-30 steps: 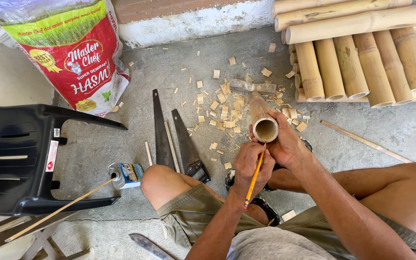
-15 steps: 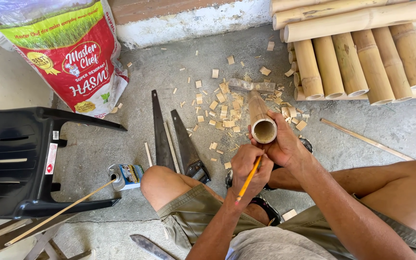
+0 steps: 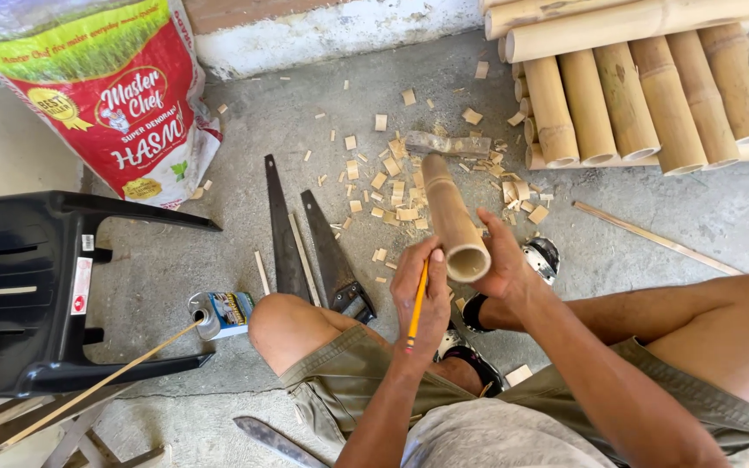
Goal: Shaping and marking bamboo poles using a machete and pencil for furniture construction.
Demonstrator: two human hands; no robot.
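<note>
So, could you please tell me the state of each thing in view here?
Bamboo tube: lifted, tilted, open end toward the camera, gripped by right hand.
Pencil: held in left hand, tip at the tube's rim.
Two saws: flat on the floor, untouched.
Bamboo stack: lying piled.
Chair: upright, unoccupied.
Sack: leaning, full.
Small can: on its side.

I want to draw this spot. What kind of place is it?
Likely a home outdoor workspace for bamboo craft: stacked bamboo poles, two handsaws and bamboo chips lie on a bare concrete floor.
</note>
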